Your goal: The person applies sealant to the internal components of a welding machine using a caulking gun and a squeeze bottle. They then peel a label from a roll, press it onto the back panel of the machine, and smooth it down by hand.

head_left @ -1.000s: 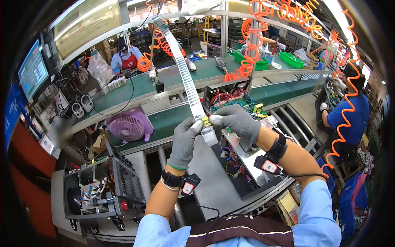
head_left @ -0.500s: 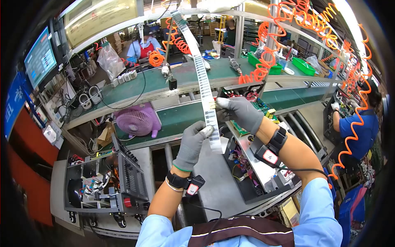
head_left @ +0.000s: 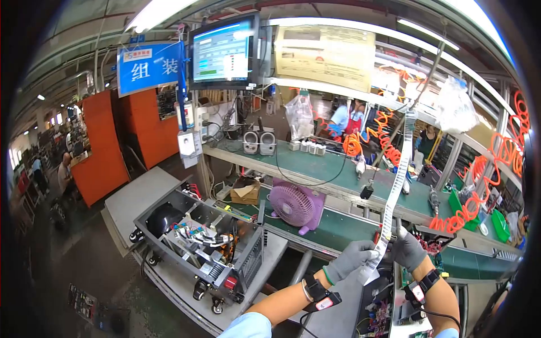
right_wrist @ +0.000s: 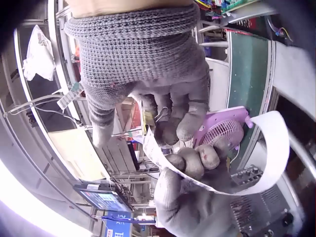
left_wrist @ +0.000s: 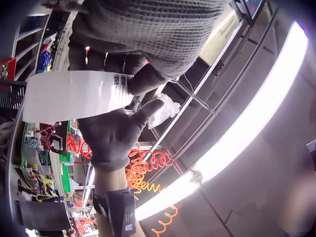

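A long white strip of printed labels [head_left: 398,188] hangs from a rod above the bench and runs down to my hands. My gloved left hand [head_left: 352,260] pinches it near its lower end, thumb on the printed side. In the right wrist view the strip's tail [right_wrist: 276,148] curls out past the left hand. My gloved right hand [head_left: 409,250] is just right of the strip. Its curled fingers hold a small yellow block-like part [right_wrist: 148,117], mostly hidden by the glove, while the thumb stands out straight.
An open metal chassis on casters [head_left: 203,242] stands at the left. A purple fan [head_left: 296,205] sits under the green bench shelf [head_left: 315,169]. Orange coiled hoses [head_left: 465,217] hang at the right. A monitor [head_left: 222,53] is mounted above. Another open chassis lies below my hands.
The head view has swung left, so the bench appears farther right. The yellow part was between both hands at the strip; now the right hand has it, and the left hand pinches the strip.
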The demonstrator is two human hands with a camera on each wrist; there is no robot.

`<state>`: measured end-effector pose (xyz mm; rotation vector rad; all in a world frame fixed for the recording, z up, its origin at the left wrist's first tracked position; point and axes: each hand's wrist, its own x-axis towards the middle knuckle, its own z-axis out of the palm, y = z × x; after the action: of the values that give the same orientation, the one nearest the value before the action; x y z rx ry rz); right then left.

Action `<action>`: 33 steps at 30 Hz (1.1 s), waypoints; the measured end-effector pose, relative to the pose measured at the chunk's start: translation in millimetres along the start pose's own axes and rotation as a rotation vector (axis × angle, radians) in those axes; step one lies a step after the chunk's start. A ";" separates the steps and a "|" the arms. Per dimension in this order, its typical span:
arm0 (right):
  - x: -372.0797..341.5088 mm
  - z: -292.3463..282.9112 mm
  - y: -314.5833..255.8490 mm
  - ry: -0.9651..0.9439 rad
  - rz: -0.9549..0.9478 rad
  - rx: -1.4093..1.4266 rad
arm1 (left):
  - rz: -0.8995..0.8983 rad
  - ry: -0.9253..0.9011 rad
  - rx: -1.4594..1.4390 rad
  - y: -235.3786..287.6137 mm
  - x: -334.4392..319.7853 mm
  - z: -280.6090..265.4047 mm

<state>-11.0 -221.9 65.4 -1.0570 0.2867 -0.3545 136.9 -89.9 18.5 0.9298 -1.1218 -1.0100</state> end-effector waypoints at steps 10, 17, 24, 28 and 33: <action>59.5 -15.7 18.1 0.027 -0.116 0.082 | -0.007 0.109 0.182 -8.4 37.1 -40.6; 91.0 -27.0 34.0 0.334 -0.094 0.273 | -0.076 0.204 0.017 -27.4 61.3 -52.4; 101.9 -38.1 38.7 0.383 -0.094 0.235 | -0.076 0.234 0.055 -40.0 83.5 -59.5; 120.9 -44.1 45.1 0.538 -0.122 0.170 | -0.098 0.268 0.030 -53.7 98.7 -72.1; 156.1 -50.1 52.9 0.632 -0.100 0.230 | -0.051 0.381 -0.058 -83.5 129.8 -93.0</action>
<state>118.5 -303.2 -13.9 -0.7118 0.7396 -0.7929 231.3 -230.0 -44.3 1.0562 -0.7496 -0.8562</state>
